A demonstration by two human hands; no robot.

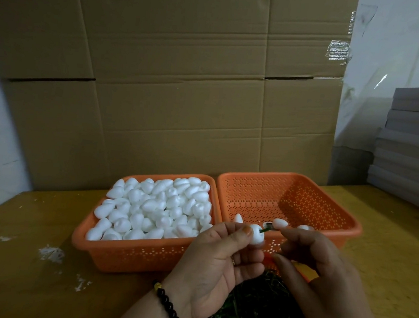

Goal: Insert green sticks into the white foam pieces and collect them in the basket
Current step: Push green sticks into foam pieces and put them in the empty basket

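My left hand (215, 263) pinches a white foam piece (257, 235) between thumb and fingers. A short green stick (266, 230) pokes out of the foam's right side, and my right hand (320, 270) pinches its far end. Behind the hands, the right orange basket (327, 194) holds a few foam pieces, one of them (280, 223) just above the stick. The left orange basket (129, 255) is heaped with plain white foam pieces (156, 207). A pile of green sticks (253, 312) lies below my hands in a container near the front edge.
Both baskets stand side by side on a yellowish wooden table (17, 256), with white foam crumbs (52, 254) on its left part. Large cardboard boxes (172, 79) form a wall behind. A stack of grey boards (412, 143) stands at the right.
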